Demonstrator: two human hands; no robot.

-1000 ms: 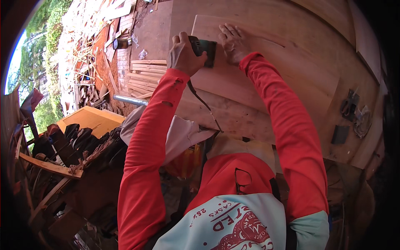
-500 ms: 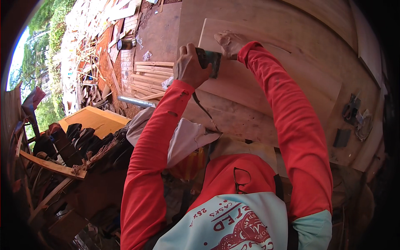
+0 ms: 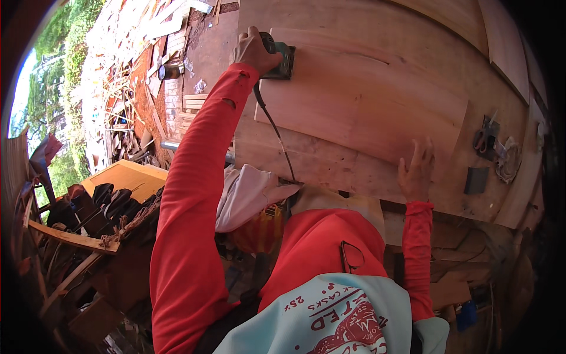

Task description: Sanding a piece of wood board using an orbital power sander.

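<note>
My left hand (image 3: 252, 52) is wrapped round a green and black electric palm sander (image 3: 285, 62) at the far left end of a wide, pale reddish wooden board (image 3: 365, 88). A dark cord (image 3: 272, 121) runs back from the sander toward my body. The board lies flat on a large plywood worktop (image 3: 330, 158) and has a dark, slit-like mark near its far edge. At the board's near edge, toward the right, my right hand (image 3: 417, 170) is open with its fingers spread. Nothing is in that hand.
On the worktop's right are a dark tool (image 3: 486, 138), a dark grey rectangular pad (image 3: 476, 180) and a clear crumpled bag (image 3: 507, 160). More boards (image 3: 504, 44) lie at the far right. A whitish cloth (image 3: 250, 194) hangs by the near edge. Scrap wood (image 3: 121, 88) covers the ground at left.
My right hand has left the board's far left part beside the sander and come back to its near right edge. My left hand has carried the sander farther away, to the board's end.
</note>
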